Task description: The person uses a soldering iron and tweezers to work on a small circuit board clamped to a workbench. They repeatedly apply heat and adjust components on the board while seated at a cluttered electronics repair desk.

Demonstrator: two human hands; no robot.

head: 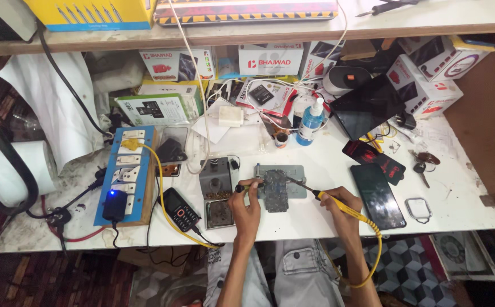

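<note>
My left hand [246, 206] grips a small dark tool with a yellow band [246, 186], its tip at the left edge of a dark circuit board [276, 190]. That board is clamped in a grey metal holder [297, 173] on the white bench. A yellow-handled soldering iron [341, 206] is in my right hand [338, 206], with its thin tip [294, 182] touching the board's upper right edge. The iron's yellow cord [377, 250] loops down past my right forearm.
A grey soldering stand [215, 190], a keypad phone [180, 210] and a blue socket board [127, 170] lie to the left. Two dark smartphones [378, 196], keys [422, 165] and a tablet [368, 105] are on the right. A blue spray bottle [311, 122] and boxes fill the back.
</note>
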